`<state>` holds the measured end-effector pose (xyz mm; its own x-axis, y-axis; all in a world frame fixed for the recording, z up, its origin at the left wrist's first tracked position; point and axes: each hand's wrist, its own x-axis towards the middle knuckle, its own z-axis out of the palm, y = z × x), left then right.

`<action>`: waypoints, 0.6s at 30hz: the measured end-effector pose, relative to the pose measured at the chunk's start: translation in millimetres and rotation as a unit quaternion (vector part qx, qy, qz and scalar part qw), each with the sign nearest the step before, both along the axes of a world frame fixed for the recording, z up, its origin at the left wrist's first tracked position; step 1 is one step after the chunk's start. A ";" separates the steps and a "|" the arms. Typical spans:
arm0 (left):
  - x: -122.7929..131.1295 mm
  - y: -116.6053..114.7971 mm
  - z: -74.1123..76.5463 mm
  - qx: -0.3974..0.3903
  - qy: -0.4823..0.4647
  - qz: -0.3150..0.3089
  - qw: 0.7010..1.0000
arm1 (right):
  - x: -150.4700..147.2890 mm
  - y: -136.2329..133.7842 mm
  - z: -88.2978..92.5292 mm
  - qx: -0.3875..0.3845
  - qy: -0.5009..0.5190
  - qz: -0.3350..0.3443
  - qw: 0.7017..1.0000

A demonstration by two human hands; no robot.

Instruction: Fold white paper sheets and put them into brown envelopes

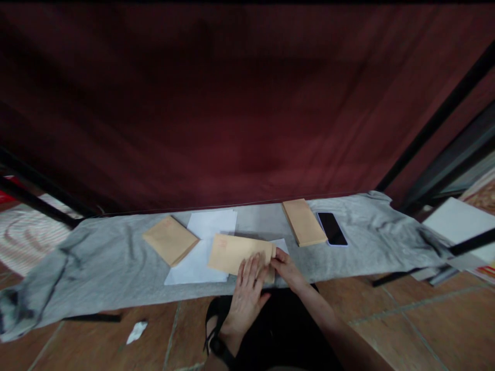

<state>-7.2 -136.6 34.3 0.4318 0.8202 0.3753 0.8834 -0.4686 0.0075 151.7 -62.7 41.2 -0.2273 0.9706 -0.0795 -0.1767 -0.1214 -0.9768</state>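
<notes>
A brown envelope (232,252) lies on the grey cloth (116,268) in front of me, partly over white paper sheets (201,257). My left hand (247,291) rests flat on the envelope's near right part with fingers stretched out. My right hand (284,265) pinches the envelope's right end, where the flap is. A small white paper edge (281,243) shows just beyond that end.
A stack of brown envelopes (170,239) lies to the left, another stack (303,221) to the right with a black phone (331,228) beside it. A dark red curtain (232,103) hangs behind. A white scrap (136,331) lies on the tiled floor.
</notes>
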 end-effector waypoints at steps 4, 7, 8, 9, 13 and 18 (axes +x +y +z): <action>-13.5 11.7 10.8 -0.026 0.017 0.023 0.999 | 18.6 -5.4 -5.7 0.011 -0.038 0.007 0.999; -22.0 24.7 15.2 -0.057 0.034 0.016 0.998 | 29.4 -12.3 -6.4 0.015 -0.060 0.018 0.998; -24.0 28.8 15.9 -0.069 0.037 0.009 0.997 | 32.3 -14.3 -5.5 0.016 -0.060 0.026 0.998; -25.5 32.6 16.5 -0.081 0.039 0.001 0.996 | 35.0 -15.9 -4.2 0.015 -0.057 0.036 0.998; -26.1 42.4 18.5 -0.129 0.047 -0.035 0.990 | 45.7 -19.0 -0.3 -0.018 -0.041 0.081 0.996; -18.9 44.3 22.6 -0.151 0.046 -0.064 0.985 | 60.1 -16.9 -10.1 -0.018 -0.050 0.105 0.993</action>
<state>-26.1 -92.3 56.9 0.5603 0.8248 0.0761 0.8203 -0.5653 0.0869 211.8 -79.6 31.2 -0.4146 0.8984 -0.1448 -0.0466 -0.1799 -0.9826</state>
